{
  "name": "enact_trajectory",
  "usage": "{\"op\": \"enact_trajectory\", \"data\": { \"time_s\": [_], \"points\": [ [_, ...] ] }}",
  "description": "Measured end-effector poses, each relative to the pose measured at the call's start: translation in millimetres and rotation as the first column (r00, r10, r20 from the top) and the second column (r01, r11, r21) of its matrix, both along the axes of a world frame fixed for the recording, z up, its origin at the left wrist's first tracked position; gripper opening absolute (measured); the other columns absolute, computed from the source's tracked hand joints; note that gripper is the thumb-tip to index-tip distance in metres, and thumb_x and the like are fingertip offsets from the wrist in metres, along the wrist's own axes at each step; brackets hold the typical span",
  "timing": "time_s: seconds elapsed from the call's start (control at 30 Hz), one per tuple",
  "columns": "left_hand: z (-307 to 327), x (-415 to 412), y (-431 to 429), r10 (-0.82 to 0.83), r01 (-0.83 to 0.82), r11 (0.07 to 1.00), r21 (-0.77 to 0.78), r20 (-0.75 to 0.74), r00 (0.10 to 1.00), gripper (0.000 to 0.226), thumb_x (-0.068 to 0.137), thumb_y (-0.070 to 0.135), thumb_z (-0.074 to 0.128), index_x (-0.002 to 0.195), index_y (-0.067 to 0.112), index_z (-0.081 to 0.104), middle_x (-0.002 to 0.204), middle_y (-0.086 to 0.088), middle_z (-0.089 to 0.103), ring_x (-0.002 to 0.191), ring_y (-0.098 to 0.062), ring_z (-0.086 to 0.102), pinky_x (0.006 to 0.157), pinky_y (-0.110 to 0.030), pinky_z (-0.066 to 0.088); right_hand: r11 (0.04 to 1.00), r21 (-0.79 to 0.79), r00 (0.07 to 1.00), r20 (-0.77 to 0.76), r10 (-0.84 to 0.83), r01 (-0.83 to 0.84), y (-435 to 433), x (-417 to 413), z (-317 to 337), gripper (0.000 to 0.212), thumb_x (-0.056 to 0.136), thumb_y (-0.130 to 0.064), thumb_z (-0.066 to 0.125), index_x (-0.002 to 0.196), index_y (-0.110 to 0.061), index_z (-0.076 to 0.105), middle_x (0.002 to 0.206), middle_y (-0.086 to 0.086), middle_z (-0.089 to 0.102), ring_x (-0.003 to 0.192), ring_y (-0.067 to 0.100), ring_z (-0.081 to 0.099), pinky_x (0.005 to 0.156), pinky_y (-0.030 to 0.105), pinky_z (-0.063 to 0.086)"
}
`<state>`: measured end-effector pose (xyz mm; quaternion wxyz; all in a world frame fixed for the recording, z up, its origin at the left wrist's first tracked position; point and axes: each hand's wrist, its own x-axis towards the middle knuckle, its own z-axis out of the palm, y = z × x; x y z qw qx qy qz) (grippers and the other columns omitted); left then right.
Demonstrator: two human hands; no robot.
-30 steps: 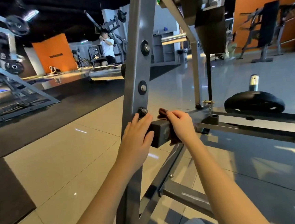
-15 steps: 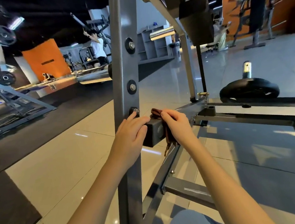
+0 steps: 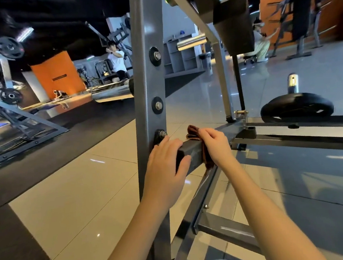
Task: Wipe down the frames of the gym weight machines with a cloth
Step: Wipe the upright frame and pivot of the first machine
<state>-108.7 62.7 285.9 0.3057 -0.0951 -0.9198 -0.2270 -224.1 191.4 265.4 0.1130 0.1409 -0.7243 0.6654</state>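
our right hand (image 3: 216, 146) pinches the brown cloth (image 3: 193, 133) with curled fingers where it drapes over the dark square bar (image 3: 191, 154), just beside our left hand (image 3: 165, 163), whose fingers curl over the bar's end at the grey upright post (image 3: 148, 86). the bar runs away to the right, so we judge the wipe should slide that way, away from the left hand.

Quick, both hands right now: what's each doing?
Left hand: grips the end of the dark square metal bar.
Right hand: holds the brown cloth against that bar.
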Motion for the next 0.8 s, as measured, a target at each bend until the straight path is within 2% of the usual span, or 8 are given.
{"op": "enact_trajectory", "data": {
  "time_s": [0.07,0.13,0.27,0.4,0.47,0.57,0.63,0.8],
  "points": [
    [-1.5,-0.1,1.0,0.012,-0.012,1.000,-0.008,-0.016,1.000,0.036,0.100,0.030,0.047,0.134,0.021,0.048,0.142,0.007,0.046,0.137,0.004,0.018,0.119,-0.030,0.014,0.999,0.007,0.998,0.045,-0.040,0.039,-1.4,-10.1,0.9,0.027,0.101,-0.028,0.046,0.100,-0.014,0.069,0.091,0.002,0.064,0.087,0.014,0.057,0.062,0.012,0.038],
    [-2.8,-0.4,0.5,0.015,-0.015,1.000,-0.028,-0.022,1.000,0.036,0.100,0.031,0.046,0.135,0.021,0.048,0.143,0.007,0.045,0.139,0.000,0.018,0.117,-0.027,0.012,1.000,0.003,0.999,0.030,-0.024,0.024,-6.7,-2.9,-4.3,0.022,0.101,-0.027,0.048,0.096,-0.019,0.068,0.091,0.001,0.064,0.090,0.015,0.059,0.069,0.019,0.043],
    [-1.3,-3.7,-3.8,-0.030,0.029,0.999,-0.025,-0.019,0.999,0.036,0.100,0.030,0.046,0.135,0.020,0.050,0.142,0.008,0.047,0.130,0.015,0.013,0.119,-0.029,0.017,0.999,-0.024,0.995,-0.089,0.041,-0.044,-5.5,13.2,-8.9,0.020,0.101,-0.023,0.048,0.092,-0.025,0.066,0.087,-0.004,0.064,0.087,0.009,0.058,0.077,0.022,0.047],
    [10.1,-1.9,-7.8,-0.045,0.047,0.995,-0.091,0.023,0.999,0.036,0.100,0.031,0.046,0.134,0.021,0.052,0.141,0.009,0.048,0.129,0.012,0.019,0.107,-0.008,0.009,0.995,0.069,0.997,0.021,-0.076,0.074,1.8,-21.5,-5.9,0.023,0.101,-0.030,0.047,0.094,-0.021,0.067,0.093,0.005,0.065,0.095,0.022,0.060,0.084,0.038,0.050],
    [16.3,-1.1,-8.6,-0.050,0.056,0.990,-0.132,0.045,0.998,0.036,0.101,0.032,0.044,0.134,0.021,0.053,0.139,0.009,0.050,0.135,0.004,0.026,0.102,-0.003,0.007,0.997,0.039,0.997,0.041,-0.071,0.069,-1.2,-15.7,-6.3,0.019,0.100,-0.026,0.048,0.095,-0.021,0.065,0.096,0.003,0.064,0.097,0.020,0.059,0.081,0.030,0.049],
    [27.7,-6.2,-6.3,-0.079,0.096,0.985,-0.142,0.119,0.990,0.037,0.102,0.032,0.040,0.134,0.020,0.054,0.135,0.008,0.054,0.125,0.004,0.032,0.088,0.009,0.008,1.000,-0.007,0.997,-0.079,-0.012,0.012,0.8,10.3,-10.3,0.017,0.100,-0.020,0.049,0.100,-0.021,0.066,0.096,0.000,0.063,0.095,0.011,0.056,0.075,0.017,0.042],
    [33.5,-13.7,-3.8,-0.106,0.125,0.983,-0.137,0.135,0.985,0.037,0.103,0.031,0.040,0.133,0.018,0.056,0.131,0.004,0.057,0.117,0.003,0.033,0.081,0.009,0.014,0.998,0.063,0.994,-0.106,0.003,0.003,8.7,2.2,-12.0,0.021,0.100,-0.021,0.048,0.099,-0.018,0.069,0.093,0.002,0.066,0.091,0.011,0.057,0.075,0.020,0.043],
    [30.8,-17.3,-0.5,-0.096,0.116,0.986,-0.121,0.158,0.983,0.037,0.103,0.030,0.038,0.132,0.019,0.057,0.131,0.004,0.058,0.119,0.002,0.038,0.090,-0.004,0.018,0.995,0.082,0.998,0.020,-0.067,0.065,7.6,-26.8,-6.9,0.020,0.100,-0.026,0.049,0.097,-0.022,0.068,0.093,-0.001,0.065,0.095,0.017,0.059,0.073,0.023,0.040]
  ]
}}
